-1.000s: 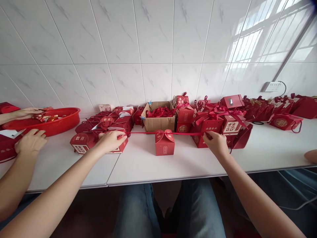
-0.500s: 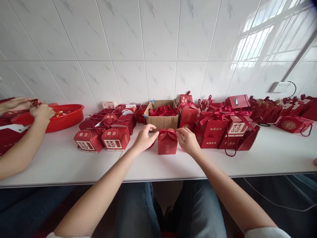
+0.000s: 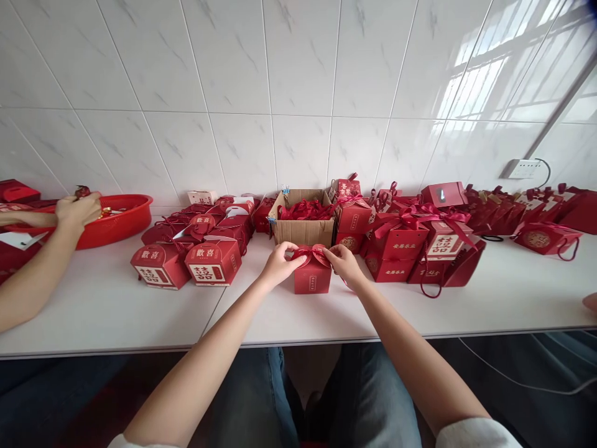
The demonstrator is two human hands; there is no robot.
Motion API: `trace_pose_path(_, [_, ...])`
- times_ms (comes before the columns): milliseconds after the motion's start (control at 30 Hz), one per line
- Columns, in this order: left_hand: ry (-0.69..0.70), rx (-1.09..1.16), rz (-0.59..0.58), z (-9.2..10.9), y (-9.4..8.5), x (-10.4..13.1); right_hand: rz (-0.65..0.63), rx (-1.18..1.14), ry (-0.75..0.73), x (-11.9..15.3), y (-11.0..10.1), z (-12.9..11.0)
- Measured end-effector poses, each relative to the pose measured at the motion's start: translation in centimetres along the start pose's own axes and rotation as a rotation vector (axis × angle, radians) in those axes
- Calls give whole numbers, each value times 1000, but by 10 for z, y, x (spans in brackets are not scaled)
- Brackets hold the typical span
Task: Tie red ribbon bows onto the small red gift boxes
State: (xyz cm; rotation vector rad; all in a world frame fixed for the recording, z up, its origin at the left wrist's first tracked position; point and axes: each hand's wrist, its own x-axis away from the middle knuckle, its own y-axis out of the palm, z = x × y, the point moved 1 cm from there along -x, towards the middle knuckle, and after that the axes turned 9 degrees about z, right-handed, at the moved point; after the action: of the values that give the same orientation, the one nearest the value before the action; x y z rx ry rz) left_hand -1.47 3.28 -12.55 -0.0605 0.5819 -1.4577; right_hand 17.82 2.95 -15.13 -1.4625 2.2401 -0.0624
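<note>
Small red box (image 3: 311,281) stands upright on the white desk (image 3: 261,320), near its front edge and right before the person; taking it as the centre of a clock, with twelve toward the tiled wall (image 3: 298,74), the rest lies around it. Red ribbon (image 3: 310,251) crosses its folded top. Left hand (image 3: 280,266) comes in from about nine o'clock, its grip pinched nearly closed on the ribbon, thumb and fingers touching the top of the box. Right hand (image 3: 347,266) meets it from three o'clock, its grip likewise closed to a pinch on the ribbon; I cannot tell exactly which strand each one has. At twelve, just behind the box, sits an open cardboard carton (image 3: 303,234) heaped with loose red ribbons (image 3: 305,210). At nine, two boxes with white panels (image 3: 213,264) stand side by side before a cluster of others. Farther off at ten, a co-worker's hand (image 3: 78,209) is above a red basin (image 3: 116,233). Between two and three, stacked red boxes with bows (image 3: 397,249) stand close together, and at two a white socket strip (image 3: 523,168) is on the wall
</note>
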Motion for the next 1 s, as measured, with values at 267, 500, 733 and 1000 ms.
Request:
trace_pose_path(267, [-186, 98, -9, -4, 4, 2, -53, -56, 51, 0, 1, 2])
trace_pose_path(500, [-318, 174, -168, -8, 1, 0, -116, -87, 60, 1, -3, 1])
trace_pose_path(733, [-348, 303, -254, -24, -3, -5, -162, -134, 54, -3, -9, 10])
trace_pose_path(1000, [-198, 273, -163, -24, -9, -20, -222, -230, 68, -10, -11, 14])
